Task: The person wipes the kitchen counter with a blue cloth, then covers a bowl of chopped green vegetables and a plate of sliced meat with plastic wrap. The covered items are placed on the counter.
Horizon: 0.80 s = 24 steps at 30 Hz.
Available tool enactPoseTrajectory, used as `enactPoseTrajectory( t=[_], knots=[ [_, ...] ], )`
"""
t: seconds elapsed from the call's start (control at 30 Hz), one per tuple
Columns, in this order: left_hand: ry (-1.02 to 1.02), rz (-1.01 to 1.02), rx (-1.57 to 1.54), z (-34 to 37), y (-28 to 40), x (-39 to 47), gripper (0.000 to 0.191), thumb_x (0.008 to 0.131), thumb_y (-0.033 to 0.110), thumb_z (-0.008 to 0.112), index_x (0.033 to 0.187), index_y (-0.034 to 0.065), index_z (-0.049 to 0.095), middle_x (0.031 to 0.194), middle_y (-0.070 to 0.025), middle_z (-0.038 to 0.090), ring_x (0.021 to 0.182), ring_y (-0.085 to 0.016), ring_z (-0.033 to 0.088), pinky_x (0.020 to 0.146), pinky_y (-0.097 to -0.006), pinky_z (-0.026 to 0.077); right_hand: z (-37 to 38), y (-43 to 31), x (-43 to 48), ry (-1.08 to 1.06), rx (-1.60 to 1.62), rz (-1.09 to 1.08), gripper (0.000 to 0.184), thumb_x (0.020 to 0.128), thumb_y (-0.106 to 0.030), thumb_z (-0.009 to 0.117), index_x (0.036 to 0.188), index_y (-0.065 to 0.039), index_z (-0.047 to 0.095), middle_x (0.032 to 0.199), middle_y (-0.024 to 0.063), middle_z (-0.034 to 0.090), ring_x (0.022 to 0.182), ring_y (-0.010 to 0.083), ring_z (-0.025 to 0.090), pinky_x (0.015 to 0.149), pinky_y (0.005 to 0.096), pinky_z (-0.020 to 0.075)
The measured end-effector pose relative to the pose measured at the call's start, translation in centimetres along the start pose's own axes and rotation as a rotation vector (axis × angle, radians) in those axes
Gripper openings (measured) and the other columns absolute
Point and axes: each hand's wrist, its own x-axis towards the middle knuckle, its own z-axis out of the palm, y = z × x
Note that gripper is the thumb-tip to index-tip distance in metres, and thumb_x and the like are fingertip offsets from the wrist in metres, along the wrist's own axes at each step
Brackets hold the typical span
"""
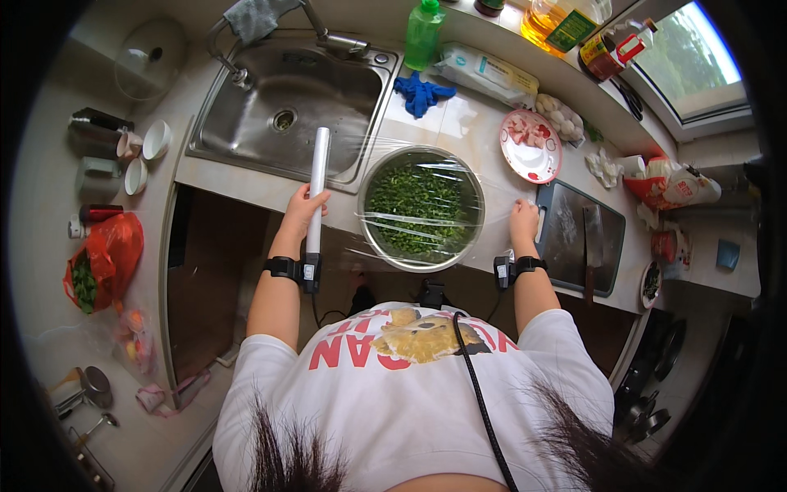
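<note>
A roll of plastic wrap [318,178] is gripped in my left hand [305,209], near the sink's front edge. From the roll a clear sheet of wrap [424,216] stretches across a round metal bowl [478,230]. Chopped green leaves [412,206] fill the bowl and show through the wrap. My right hand [524,218] pinches the far end of the sheet, right of the bowl and close to the cutting board's left edge. The wrap lies in taut creases over the bowl; part of it hangs past the counter's front.
A cleaver [593,240] lies on the dark cutting board [565,215], its handle over the front edge. Behind are a plate [522,163] with raw meat pieces, a blue cloth [422,93] and a green bottle [423,37]. Left stand the steel sink [246,147] and a red bag [114,258].
</note>
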Motion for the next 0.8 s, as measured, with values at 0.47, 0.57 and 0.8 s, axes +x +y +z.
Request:
enactPoseTrajectory(
  t=[0.47,0.57,0.8],
  knots=[
    [0.075,-0.026,-0.126,-4.3,0.4,-0.2,0.042,0.083,0.035,0.062,0.105,0.0018,0.049,0.078,-0.0034,0.054,0.060,-0.011,0.049,0.053,-0.0258,0.046,1.3,1.4,-0.3,-0.019,-0.026,0.069,0.034,0.084,-0.015,0.046,0.118,-0.015,0.055,0.112,0.0153,0.049,0.105,0.0341,0.048,0.085,0.0440,0.0433],
    [0.071,-0.021,-0.133,-6.5,-0.6,-0.1,0.042,0.081,0.036,0.066,0.102,0.0024,0.052,0.075,-0.0017,0.053,0.058,-0.009,0.048,0.051,-0.0250,0.044,0.3,0.7,-0.6,-0.049,-0.048,0.088,0.034,0.084,-0.013,0.045,0.117,-0.014,0.054,0.110,0.0161,0.051,0.105,0.0360,0.049,0.085,0.0444,0.0434],
    [0.099,0.005,-0.059,-6.5,-0.5,-0.8,0.038,0.084,0.031,0.061,0.103,0.0012,0.051,0.078,-0.0044,0.056,0.058,-0.011,0.051,0.051,-0.0241,0.044,-2.2,-0.6,-0.3,0.136,-0.075,0.013,0.031,0.081,-0.006,0.045,0.111,-0.010,0.056,0.104,0.0167,0.052,0.096,0.0361,0.052,0.082,0.0427,0.0444]
  ],
)
